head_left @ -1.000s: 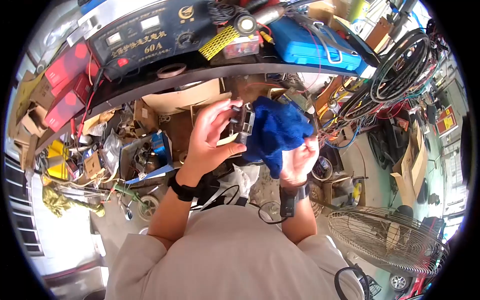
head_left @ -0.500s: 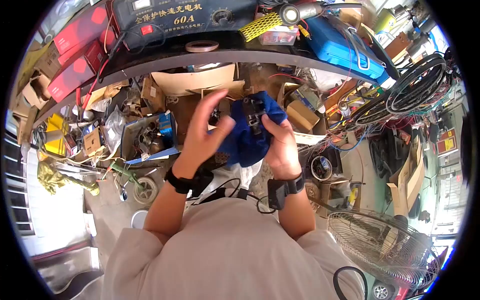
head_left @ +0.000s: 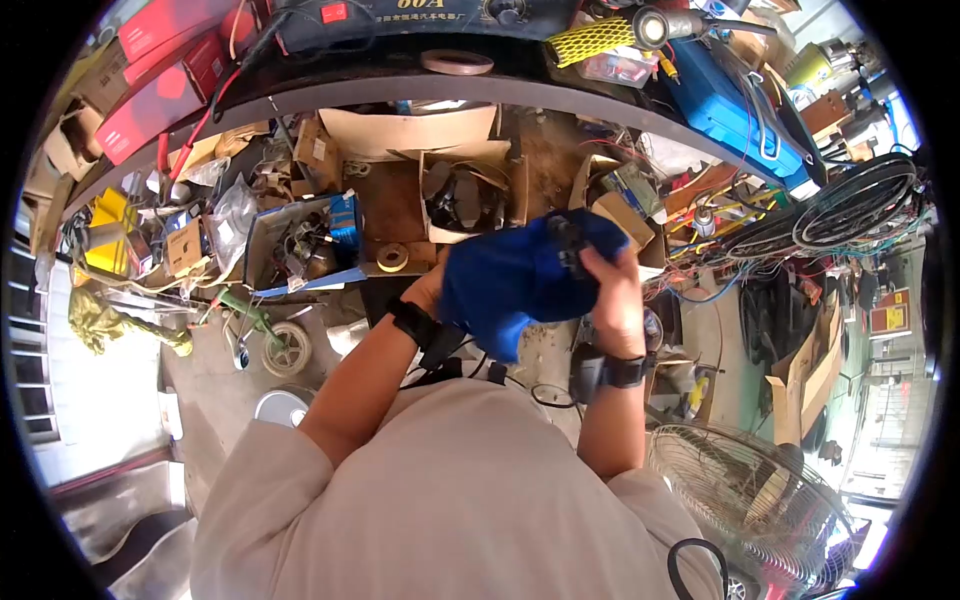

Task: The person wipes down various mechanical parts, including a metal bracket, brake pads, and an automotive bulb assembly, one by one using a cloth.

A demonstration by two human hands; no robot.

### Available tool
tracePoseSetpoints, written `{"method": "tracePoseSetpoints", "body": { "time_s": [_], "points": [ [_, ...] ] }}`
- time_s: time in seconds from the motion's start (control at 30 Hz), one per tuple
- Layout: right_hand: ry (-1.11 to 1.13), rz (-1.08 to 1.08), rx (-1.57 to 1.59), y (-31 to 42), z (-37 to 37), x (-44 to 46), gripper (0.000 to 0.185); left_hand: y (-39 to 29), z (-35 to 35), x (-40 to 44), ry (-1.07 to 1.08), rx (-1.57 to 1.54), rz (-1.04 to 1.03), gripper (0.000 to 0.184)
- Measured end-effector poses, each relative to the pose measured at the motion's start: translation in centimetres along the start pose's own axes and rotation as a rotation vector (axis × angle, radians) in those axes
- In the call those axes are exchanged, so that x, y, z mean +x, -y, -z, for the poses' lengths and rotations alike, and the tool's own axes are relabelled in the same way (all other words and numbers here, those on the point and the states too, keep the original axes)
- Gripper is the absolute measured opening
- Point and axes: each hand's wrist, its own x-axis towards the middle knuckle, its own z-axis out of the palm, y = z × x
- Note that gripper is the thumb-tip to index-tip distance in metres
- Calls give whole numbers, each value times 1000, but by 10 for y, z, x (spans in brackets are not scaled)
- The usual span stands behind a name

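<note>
A blue cloth [head_left: 500,275] is bunched and spread between my two hands, above the floor in front of the bench. My right hand [head_left: 620,305] is closed on a small dark metal part [head_left: 568,240] together with the cloth's right end, its thumb pressing from above. The part's exact kind is hard to make out. At the cloth's left edge, my left hand [head_left: 430,287] grips the fabric, with most of its fingers hidden behind it.
Beyond the cloth stands a cardboard box [head_left: 515,195] with dark parts inside. A tape roll [head_left: 392,258] lies left of it, near a blue box [head_left: 262,250] of parts. The bench edge [head_left: 400,95] runs across the top. A wire fan [head_left: 750,500] stands at lower right.
My left hand, raised with fingers apart before, has come down to the cloth. The cloth is now stretched out leftward, and my right hand has moved right with the dark part. The view has shifted.
</note>
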Motion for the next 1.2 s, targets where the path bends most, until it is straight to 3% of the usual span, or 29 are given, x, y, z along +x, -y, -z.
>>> {"method": "tracePoseSetpoints", "body": {
  "time_s": [0.07, 0.1, 0.13, 0.17, 0.27, 0.37, 0.47, 0.53, 0.57, 0.77, 0.83, 0.93, 0.97, 1.07, 1.17, 1.2],
  "points": [
    [3, 159, -445, -20, -3, 1, 23, -19, -35, 8, 234, 746, -480, 42],
    [21, 326, -641, -33, -5, 5, 22, -11, -33, 13, 211, 279, -248, 42],
    [39, 492, -835, -44, -5, 10, 22, 5, -6, 19, -42, 284, -198, 43],
    [96, 500, -911, -49, -6, 10, 27, 8, -7, 19, -290, 265, -142, 44],
    [66, 503, -853, -60, -9, 16, 21, 9, -21, 23, -525, 764, -209, 45],
    [7, 211, -378, -65, -2, 22, 15, 7, -17, 22, -480, 861, -249, 42],
    [-48, 252, -604, -68, -8, 22, 13, 1, -16, 14, -531, 816, -285, 43],
    [-102, 344, -1040, -67, -12, 20, 18, -5, -19, 13, -570, 730, -345, 46],
    [-50, 287, -847, -66, -14, 21, 18, -8, -19, 12, -628, 653, -364, 52],
    [38, -252, 180, -67, 8, 33, 29, -17, -13, -8, -433, 460, -487, 55],
    [109, -355, 388, -83, 32, 41, 37, -23, -15, -15, -501, 395, -475, 53],
    [247, -191, 180, -60, -3, 25, 32, -27, -10, -11, -617, 388, -511, 46],
    [190, -226, 210, -64, -12, 24, 28, -25, -8, -10, -661, 399, -528, 43],
    [116, -57, -146, -93, -29, 33, 21, -16, -6, -1, -757, 511, -565, 41],
    [-3, 295, -278, -93, -28, 42, 27, -15, -8, -2, -901, 665, -567, 43],
    [-30, 400, -287, -88, -28, 42, 26, -16, -10, -4, -779, 493, -520, 45]
  ]
}}
